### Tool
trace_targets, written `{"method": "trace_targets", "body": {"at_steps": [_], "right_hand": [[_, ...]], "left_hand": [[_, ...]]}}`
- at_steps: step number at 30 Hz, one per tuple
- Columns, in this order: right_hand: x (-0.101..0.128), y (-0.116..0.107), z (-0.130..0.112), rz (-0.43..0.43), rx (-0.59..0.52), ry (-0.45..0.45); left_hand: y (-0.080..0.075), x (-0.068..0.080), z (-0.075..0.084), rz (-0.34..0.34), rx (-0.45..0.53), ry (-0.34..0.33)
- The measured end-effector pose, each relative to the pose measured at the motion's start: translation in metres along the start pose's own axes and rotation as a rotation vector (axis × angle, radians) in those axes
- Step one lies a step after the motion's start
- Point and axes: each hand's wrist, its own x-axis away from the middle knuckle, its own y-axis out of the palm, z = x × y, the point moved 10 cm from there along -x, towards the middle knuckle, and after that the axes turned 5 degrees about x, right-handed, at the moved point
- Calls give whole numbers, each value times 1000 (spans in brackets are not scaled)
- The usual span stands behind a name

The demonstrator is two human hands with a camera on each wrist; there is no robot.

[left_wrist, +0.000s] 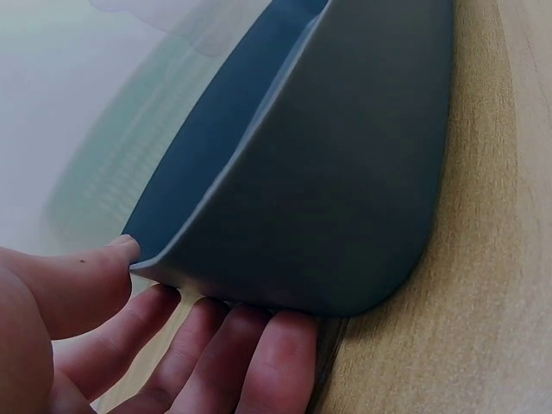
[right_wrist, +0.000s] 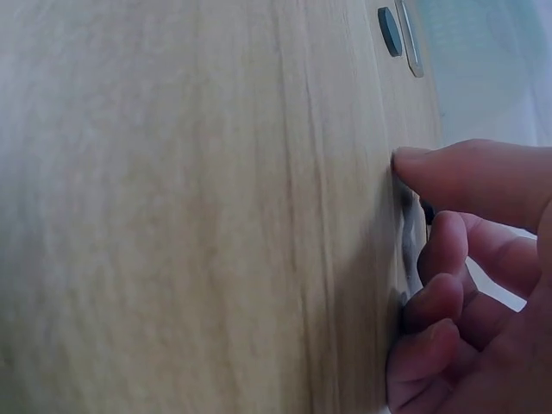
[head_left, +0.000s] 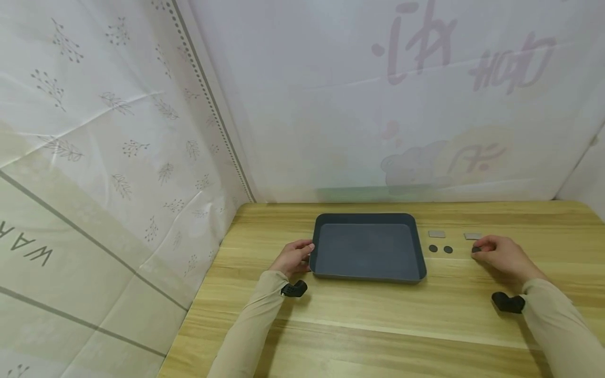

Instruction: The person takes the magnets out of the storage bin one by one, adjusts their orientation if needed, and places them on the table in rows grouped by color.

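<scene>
Beige sleeves run up from the bottom edge of the head view, each with a small black wrist-mounted device beside it, over a light wooden desk.

On the far left hangs a cream curtain with a leaf print; the letters "WAR" can be read on it near the left edge, with the rest of the word cut off. The left hand grips the left rim of a dark grey rectangular plastic tray, which sits flat near the middle of the desk. From the left wrist view, the thumb lies on top of the rim and the fingers curl under the tray's wall.

Just right of the tray lie two small dark round discs side by side, with two small grey flat rectangular pieces behind them, all flat on the desk and apart from one another. The right hand rests on the desk with its fingers curled, the fingertips pinching a third small dark disc that is mostly hidden under them; in the right wrist view it is too covered to make out.

On the white back sheet faint pinkish writing shows through in reverse and cannot be read.
</scene>
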Motion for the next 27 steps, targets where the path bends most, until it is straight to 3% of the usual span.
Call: {"method": "trace_targets", "body": {"at_steps": [27], "right_hand": [[-1, 3, 0, -3, -20, -9]], "left_hand": [[1, 4, 2, 3, 3, -1]]}}
